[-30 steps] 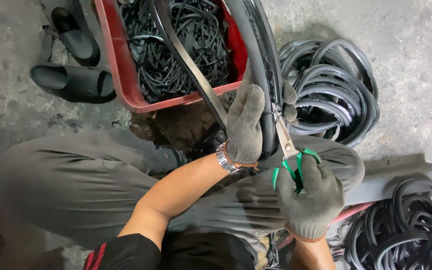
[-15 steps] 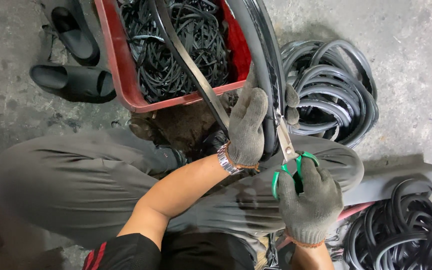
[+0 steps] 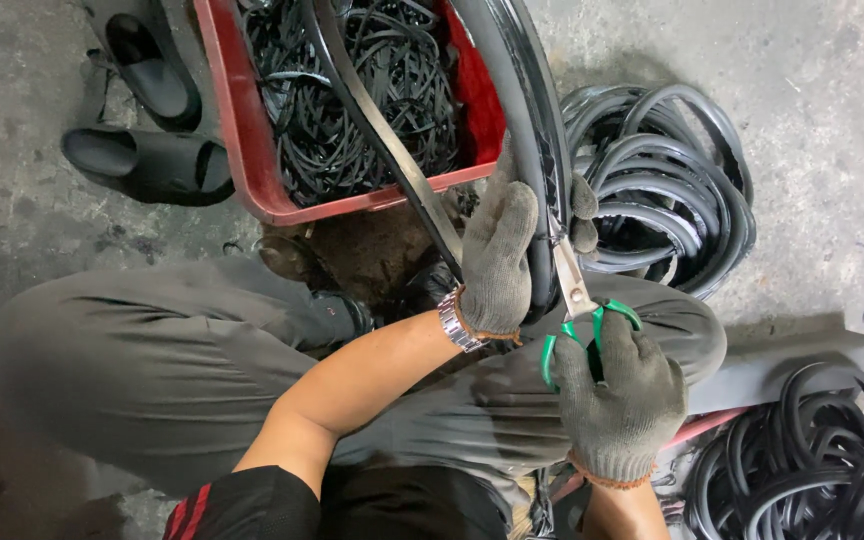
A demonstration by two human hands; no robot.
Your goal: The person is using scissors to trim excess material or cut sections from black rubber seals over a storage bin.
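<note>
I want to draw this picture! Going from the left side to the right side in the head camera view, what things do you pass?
Black slippers → red crate full of black rubber strips → gloved left hand on a black rubber tube → green-handled scissors in the gloved right hand → pile of coiled black tubes.

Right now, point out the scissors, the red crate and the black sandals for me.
scissors (image 3: 574, 290), head view, on the metal blades just above the green handles.
red crate (image 3: 227, 120), head view, on its left wall.
black sandals (image 3: 147, 165), head view, on the strap of the nearer one.
</note>
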